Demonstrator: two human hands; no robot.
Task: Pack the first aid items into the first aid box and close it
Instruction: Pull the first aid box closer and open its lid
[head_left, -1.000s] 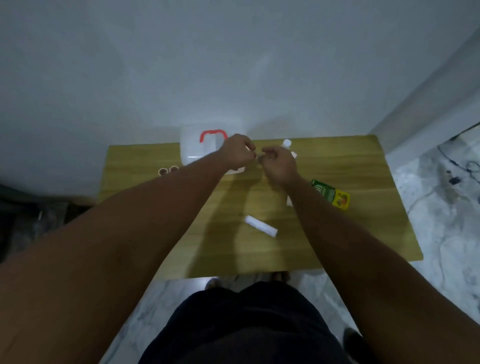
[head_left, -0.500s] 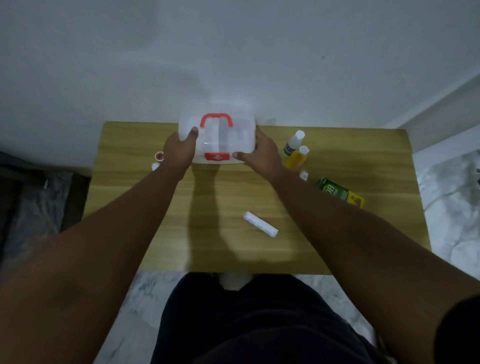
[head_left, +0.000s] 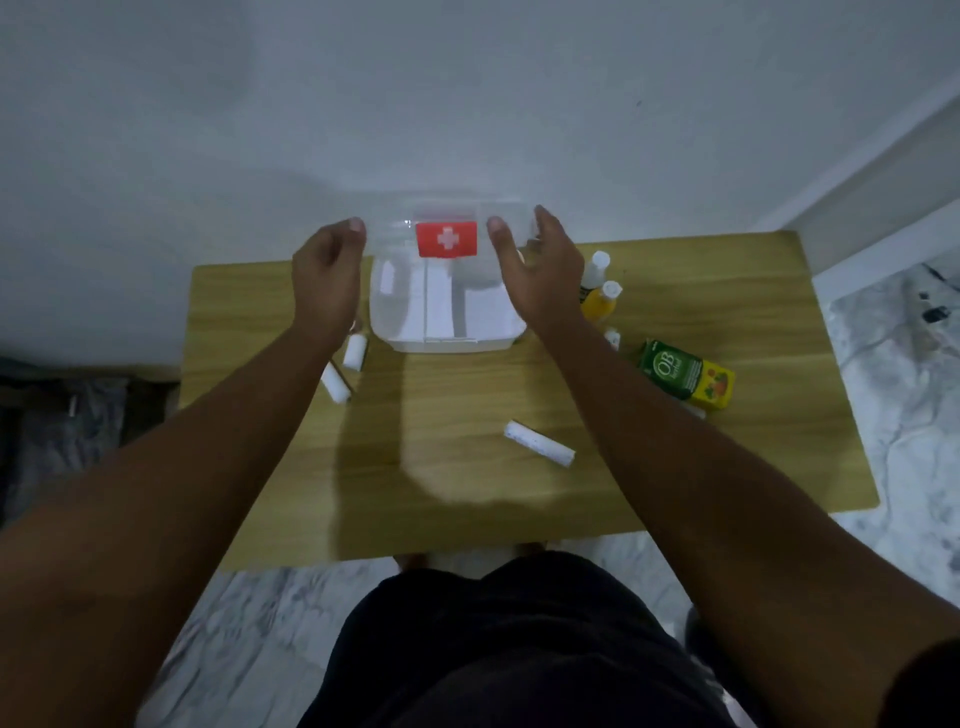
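The white first aid box (head_left: 448, 317) stands open at the back of the wooden table (head_left: 467, 499). Its clear lid (head_left: 447, 236), with a red cross label, is tilted up toward the wall. My left hand (head_left: 326, 278) grips the lid's left edge and my right hand (head_left: 540, 270) grips its right side, thumb in front. White gauze rolls lie by the box's left corner (head_left: 355, 352), just below that one (head_left: 335, 382), and in the table's middle (head_left: 540, 450). A white-capped bottle (head_left: 597, 267), a yellow bottle (head_left: 602, 301) and a green-and-yellow carton (head_left: 685, 375) sit to the right.
A small white-capped item (head_left: 613, 338) shows behind my right forearm. A white wall rises straight behind the box. Marbled floor surrounds the table, and dark clutter lies on the floor at the far left (head_left: 62, 415).
Both hands went from the box's sides to its lid, which has swung up and now stands open. Two gauze rolls left of the box have come into view.
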